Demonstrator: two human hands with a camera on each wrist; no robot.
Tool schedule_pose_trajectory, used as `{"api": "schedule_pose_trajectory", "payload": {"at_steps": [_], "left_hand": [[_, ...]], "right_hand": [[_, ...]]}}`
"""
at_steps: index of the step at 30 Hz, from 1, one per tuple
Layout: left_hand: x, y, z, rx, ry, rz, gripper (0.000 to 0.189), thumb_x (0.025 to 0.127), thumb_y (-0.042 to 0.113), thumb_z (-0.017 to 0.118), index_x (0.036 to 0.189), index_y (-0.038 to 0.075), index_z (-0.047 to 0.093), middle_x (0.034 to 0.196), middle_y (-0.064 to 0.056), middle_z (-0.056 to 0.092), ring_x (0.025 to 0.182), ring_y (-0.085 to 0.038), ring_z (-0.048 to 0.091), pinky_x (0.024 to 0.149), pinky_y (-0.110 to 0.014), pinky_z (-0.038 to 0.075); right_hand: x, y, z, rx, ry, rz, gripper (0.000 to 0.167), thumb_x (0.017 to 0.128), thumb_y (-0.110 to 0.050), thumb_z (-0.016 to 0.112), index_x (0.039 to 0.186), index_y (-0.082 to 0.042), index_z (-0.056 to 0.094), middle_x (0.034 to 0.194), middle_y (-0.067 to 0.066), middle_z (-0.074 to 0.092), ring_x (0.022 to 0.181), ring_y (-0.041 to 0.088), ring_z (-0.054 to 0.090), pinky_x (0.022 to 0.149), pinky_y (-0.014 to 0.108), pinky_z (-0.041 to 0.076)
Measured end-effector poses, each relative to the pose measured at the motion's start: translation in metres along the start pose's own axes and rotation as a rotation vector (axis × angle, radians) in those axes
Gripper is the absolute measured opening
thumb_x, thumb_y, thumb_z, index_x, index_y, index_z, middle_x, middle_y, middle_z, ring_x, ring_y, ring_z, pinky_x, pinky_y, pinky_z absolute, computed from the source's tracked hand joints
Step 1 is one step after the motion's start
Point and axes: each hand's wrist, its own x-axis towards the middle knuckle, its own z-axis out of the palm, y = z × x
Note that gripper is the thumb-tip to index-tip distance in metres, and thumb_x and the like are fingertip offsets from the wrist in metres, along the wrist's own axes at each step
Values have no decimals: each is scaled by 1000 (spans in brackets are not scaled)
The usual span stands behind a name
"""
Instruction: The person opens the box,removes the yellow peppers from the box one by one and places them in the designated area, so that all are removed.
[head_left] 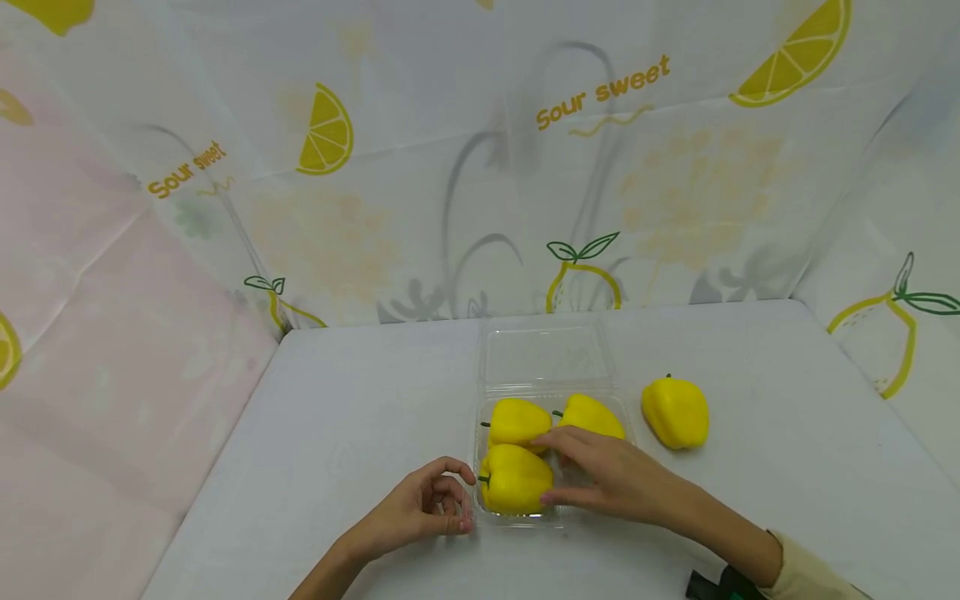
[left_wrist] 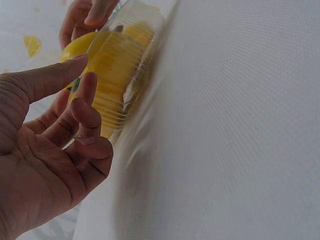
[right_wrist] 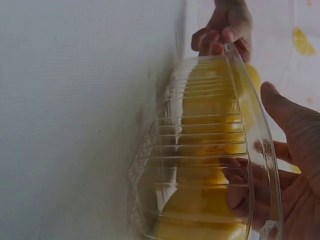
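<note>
A clear plastic clamshell container point(head_left: 517, 522) stands on the table with its lid point(head_left: 547, 354) laid back. Inside lie yellow bell peppers: one at the back left point(head_left: 517, 421), one at the back right point(head_left: 591, 417) and one at the front left point(head_left: 519, 479). My left hand point(head_left: 423, 508) pinches the container's left rim, thumb and curled fingers close about the edge. Reaching in from the right, my right hand point(head_left: 618, 473) has its thumb beside the front pepper and its fingertips by the back left one. Through the ribbed wall, its fingers point(right_wrist: 237, 187) show loosely bent.
Another yellow bell pepper point(head_left: 677, 412) sits on the white table point(head_left: 375, 400) to the right of the container. A dark object point(head_left: 723, 586) lies near the right sleeve at the front edge. Behind the table hangs a lemon-printed cloth point(head_left: 420, 208).
</note>
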Motion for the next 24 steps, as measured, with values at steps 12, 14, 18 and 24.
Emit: {"api": "schedule_pose_trajectory", "payload": {"at_steps": [12, 14, 18, 24], "left_hand": [[1, -1, 0, -10, -6, 0, 49, 87, 16, 77, 127, 5, 49, 96, -7, 68, 72, -9, 55, 61, -17, 44], [1, -1, 0, -10, -8, 6, 48, 88, 15, 76, 126, 4, 49, 95, -8, 68, 72, -9, 55, 61, -17, 43], [1, -1, 0, -12, -11, 9, 48, 88, 14, 76, 126, 4, 49, 95, -7, 68, 72, -9, 55, 60, -17, 43], [1, -1, -1, -22, -16, 6, 49, 88, 15, 76, 126, 3, 49, 95, -8, 68, 71, -9, 55, 61, -17, 44]], "right_hand": [[6, 0, 7, -64, 7, -72, 59, 88, -48, 70, 134, -15, 54, 126, -7, 59, 103, 7, 59, 88, 27, 50], [6, -1, 9, -93, 18, -90, 59, 88, -48, 70, 135, -15, 54, 126, -8, 59, 105, 7, 59, 89, 28, 50], [6, -3, 10, -124, 12, -72, 62, 89, -51, 68, 137, -16, 52, 126, -8, 60, 103, 6, 59, 87, 29, 51], [7, -4, 14, -149, -8, -63, 66, 90, -55, 64, 142, -17, 49, 130, -6, 59, 109, 8, 60, 91, 32, 50]]}}
